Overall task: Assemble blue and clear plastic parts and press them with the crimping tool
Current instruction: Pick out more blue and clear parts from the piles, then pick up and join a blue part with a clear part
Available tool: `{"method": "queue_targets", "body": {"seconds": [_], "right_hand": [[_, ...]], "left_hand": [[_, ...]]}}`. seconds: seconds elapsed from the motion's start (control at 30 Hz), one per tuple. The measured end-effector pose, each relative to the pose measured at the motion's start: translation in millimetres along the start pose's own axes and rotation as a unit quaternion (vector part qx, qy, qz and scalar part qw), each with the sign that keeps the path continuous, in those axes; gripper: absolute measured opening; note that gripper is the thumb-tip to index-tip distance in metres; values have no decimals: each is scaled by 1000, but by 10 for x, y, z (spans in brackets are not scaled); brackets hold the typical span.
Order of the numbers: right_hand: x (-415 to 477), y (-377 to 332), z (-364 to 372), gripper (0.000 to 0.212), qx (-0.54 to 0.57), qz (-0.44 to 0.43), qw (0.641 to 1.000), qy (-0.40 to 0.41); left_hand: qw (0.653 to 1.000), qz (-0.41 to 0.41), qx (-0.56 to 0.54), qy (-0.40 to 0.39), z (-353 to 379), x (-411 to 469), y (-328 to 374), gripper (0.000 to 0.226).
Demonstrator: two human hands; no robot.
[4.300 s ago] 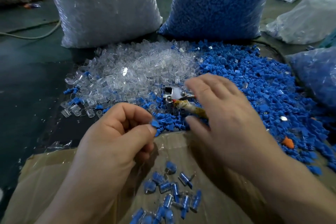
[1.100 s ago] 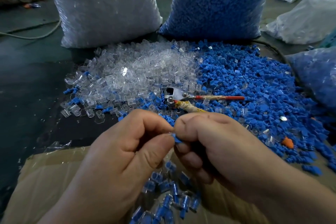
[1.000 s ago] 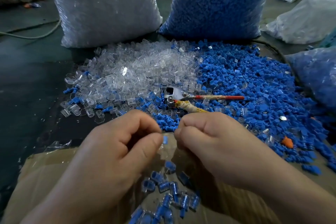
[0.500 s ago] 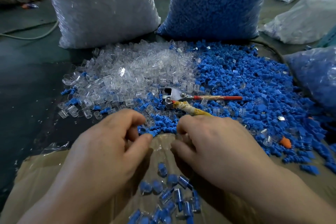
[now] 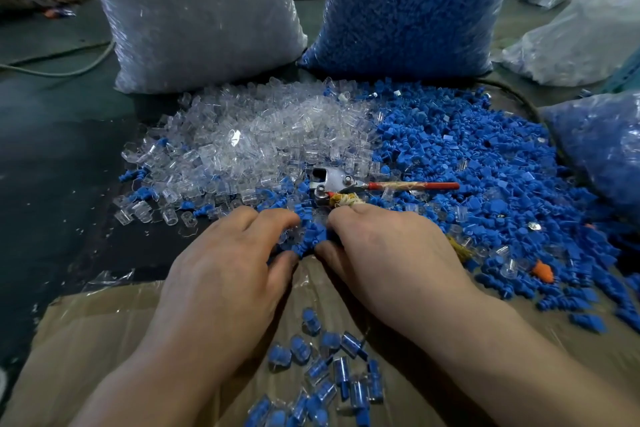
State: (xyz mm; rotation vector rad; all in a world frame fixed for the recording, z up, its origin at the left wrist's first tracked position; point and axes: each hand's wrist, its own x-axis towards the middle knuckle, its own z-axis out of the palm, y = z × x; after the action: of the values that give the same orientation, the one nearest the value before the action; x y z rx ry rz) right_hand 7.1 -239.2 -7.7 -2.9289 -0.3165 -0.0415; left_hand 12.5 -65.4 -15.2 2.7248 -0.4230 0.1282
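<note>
My left hand and my right hand lie side by side, fingertips and thumbs dug into the near edge of the blue parts pile. Loose blue parts sit between their fingers; whether either grips one is hidden. A heap of clear parts lies to the left of the blue pile. The crimping tool rests between the heaps just beyond my fingers, its red handle pointing right and its tape-wrapped handle running under my right hand. Several assembled blue-and-clear pieces lie on the cardboard between my wrists.
A big bag of clear parts and a big bag of blue parts stand behind the heaps. Another blue-filled bag and pale plastic bags crowd the right side. A cable crosses the dark floor at left.
My hands pressed a blue and a clear part together, parted, and the piece dropped onto the cardboard. Both hands then moved forward into the edge of the blue pile.
</note>
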Motion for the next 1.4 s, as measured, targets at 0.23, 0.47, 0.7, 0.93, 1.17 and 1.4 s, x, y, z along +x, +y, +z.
{"method": "queue_targets", "body": {"seconds": [0.23,0.47,0.7,0.93,1.17,1.4], "right_hand": [[-28,28,-11,23,20,-2,1000,-8],[-38,50,-34,21,15,9,1000,-20],[-46,44,-34,8,-7,10,1000,-25],[-41,48,7,26,-15,2,1000,2],[-66,47,17,29,-16,0,1000,18],[-94,58,-46,18,85,6,994,65]], "left_hand": [[998,-21,-46,36,24,1,-21,12],[983,-53,-158,76,59,-14,-91,17],[940,-97,-292,150,96,-50,-126,13],[942,-106,-302,102,14,-61,-179,10],[973,-54,-223,16,-25,-134,-17,10],[964,-57,-259,18,-4,-124,-12,14]]}}
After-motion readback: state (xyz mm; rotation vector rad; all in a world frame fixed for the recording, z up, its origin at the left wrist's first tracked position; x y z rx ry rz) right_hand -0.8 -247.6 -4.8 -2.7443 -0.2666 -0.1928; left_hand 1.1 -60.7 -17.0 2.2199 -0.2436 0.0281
